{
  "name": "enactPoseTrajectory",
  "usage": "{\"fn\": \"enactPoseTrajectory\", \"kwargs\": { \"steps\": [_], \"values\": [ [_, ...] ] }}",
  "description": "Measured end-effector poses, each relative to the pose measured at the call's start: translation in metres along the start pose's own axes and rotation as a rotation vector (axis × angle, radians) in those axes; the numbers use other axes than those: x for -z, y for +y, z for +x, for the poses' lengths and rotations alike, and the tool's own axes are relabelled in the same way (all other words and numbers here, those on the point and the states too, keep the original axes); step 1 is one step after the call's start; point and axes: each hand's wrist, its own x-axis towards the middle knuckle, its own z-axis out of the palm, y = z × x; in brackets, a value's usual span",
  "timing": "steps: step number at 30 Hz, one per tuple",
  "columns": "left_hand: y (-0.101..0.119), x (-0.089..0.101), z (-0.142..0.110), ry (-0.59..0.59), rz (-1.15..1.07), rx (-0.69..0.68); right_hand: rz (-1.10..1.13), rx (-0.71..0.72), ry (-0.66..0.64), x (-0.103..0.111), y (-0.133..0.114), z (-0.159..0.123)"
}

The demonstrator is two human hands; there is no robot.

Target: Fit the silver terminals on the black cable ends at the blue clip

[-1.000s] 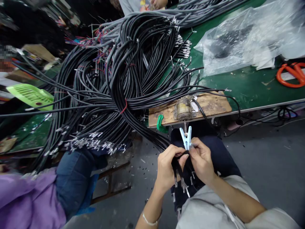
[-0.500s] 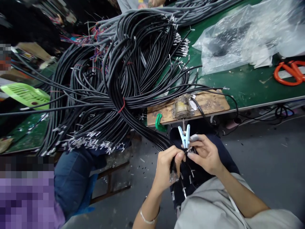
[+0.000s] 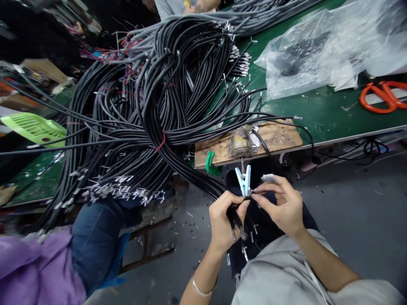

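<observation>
My left hand (image 3: 222, 216) is closed around the ends of several black cables (image 3: 200, 180), whose stripped tips hang below the palm. Its thumb and forefinger hold one cable end up against a light-blue clothes peg (image 3: 244, 181). The peg sits on a thin metal shaft of a small motor (image 3: 241, 143) fixed to a wooden board (image 3: 281, 134). From the other side, my right hand (image 3: 281, 205) pinches a wire end with thumb and fingers, close to the peg's lower tip. A grey cover (image 3: 267, 178) wraps one of its fingertips. The exact grip point is small and partly hidden.
A large pile of black cables (image 3: 121, 127) covers the left of the green table (image 3: 318, 110). A green clamp (image 3: 210, 163) grips the board. Orange-handled scissors (image 3: 378, 97) and a plastic bag (image 3: 292, 59) lie right. A person in purple (image 3: 41, 267) sits at left.
My right hand has drawn slightly to the right, its covered finger lifting. The stripped cable tips under my left hand have shifted. The whole view has moved slightly.
</observation>
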Motion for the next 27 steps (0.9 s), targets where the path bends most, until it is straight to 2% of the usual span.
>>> {"fn": "enactPoseTrajectory", "kwargs": {
  "steps": [4,9,12,17,19,21,24,27],
  "values": [
    [0.0,-0.007,0.002,0.019,0.037,0.003,-0.216,0.067,-0.042,0.001,-0.005,-0.003],
    [0.001,-0.007,0.003,0.01,0.047,0.044,-0.343,0.168,-0.033,-0.001,-0.008,-0.003],
    [0.001,-0.005,0.002,0.011,0.044,0.063,-0.35,0.186,-0.024,-0.002,-0.003,-0.005],
    [-0.001,-0.005,0.001,0.009,0.043,0.057,-0.228,0.095,-0.074,-0.001,0.006,-0.004],
    [-0.002,-0.007,0.001,0.004,0.057,0.051,-0.241,0.115,-0.076,-0.001,0.005,-0.002],
    [-0.002,-0.009,0.001,0.001,0.076,0.045,-0.342,0.206,-0.051,-0.002,0.002,0.0],
    [0.0,-0.011,0.001,0.015,0.091,0.057,-0.523,0.422,0.024,-0.008,0.003,-0.001],
    [0.002,-0.009,0.002,0.017,0.08,0.071,-0.544,0.585,0.101,-0.013,0.012,-0.007]
  ]
}}
